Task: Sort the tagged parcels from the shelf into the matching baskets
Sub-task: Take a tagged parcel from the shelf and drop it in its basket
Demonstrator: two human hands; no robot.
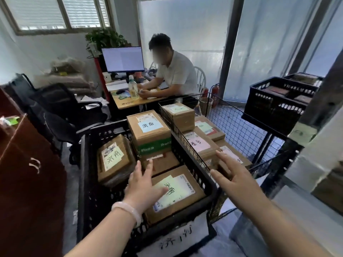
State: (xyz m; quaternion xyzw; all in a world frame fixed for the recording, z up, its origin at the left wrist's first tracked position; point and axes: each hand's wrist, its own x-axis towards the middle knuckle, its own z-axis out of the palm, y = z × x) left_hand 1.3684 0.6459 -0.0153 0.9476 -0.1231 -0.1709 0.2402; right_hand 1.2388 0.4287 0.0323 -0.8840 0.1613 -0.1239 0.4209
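at the bottom centre of the frame, the left hand (143,184) and right hand (233,173) hover with fingers spread, empty, over a parcel (174,193) in the black basket (209,180).

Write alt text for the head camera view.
Two open, empty hands, left hand and right hand, hover over a black plastic basket packed with tagged cardboard parcels. A wire basket to its right holds more parcels; behind, a seated person works at a desk.

We can't see what the left hand (143,184) covers of the nearest parcel's tag (171,190). Basket sign (176,240) writing blurred. Shelf (319,145) cut off at right edge. Crate (274,106) contents unreadable.
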